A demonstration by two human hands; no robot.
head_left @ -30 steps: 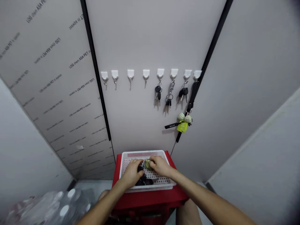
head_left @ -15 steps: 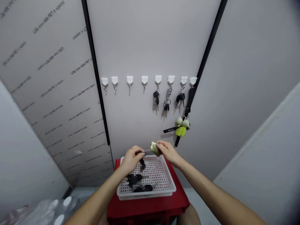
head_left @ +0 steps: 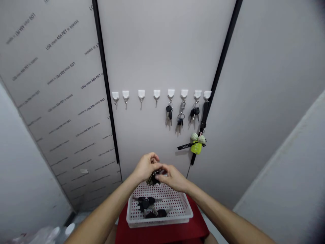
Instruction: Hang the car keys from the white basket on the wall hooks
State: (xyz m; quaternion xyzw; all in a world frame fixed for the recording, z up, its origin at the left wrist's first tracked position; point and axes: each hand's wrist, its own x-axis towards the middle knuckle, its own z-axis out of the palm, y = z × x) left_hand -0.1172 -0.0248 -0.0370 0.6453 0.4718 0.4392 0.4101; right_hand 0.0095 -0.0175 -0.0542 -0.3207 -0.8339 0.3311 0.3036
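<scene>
My left hand (head_left: 146, 166) and my right hand (head_left: 173, 177) meet above the far edge of a white perforated basket (head_left: 186, 210), fingers pinched together on a bunch of dark keys (head_left: 153, 177) that hangs between them. Several more black keys (head_left: 148, 206) lie in the basket. On the wall above runs a row of white hooks (head_left: 141, 95); the left ones are bare. Key bunches (head_left: 181, 117) hang from three hooks on the right. A black strap with a yellow-green tag (head_left: 196, 146) hangs from the rightmost hook.
The basket stands on a red stool (head_left: 200, 228). A grey wall panel with printed film (head_left: 63, 88) is at the left, split by a black vertical strip (head_left: 106, 91). Clear plastic bottles (head_left: 45, 234) lie on the floor at the bottom left.
Both hands lifted a key bunch out of the basket and raised it. The hands have drawn closer together, and the gold-green fob seen in my right hand is now hidden.
</scene>
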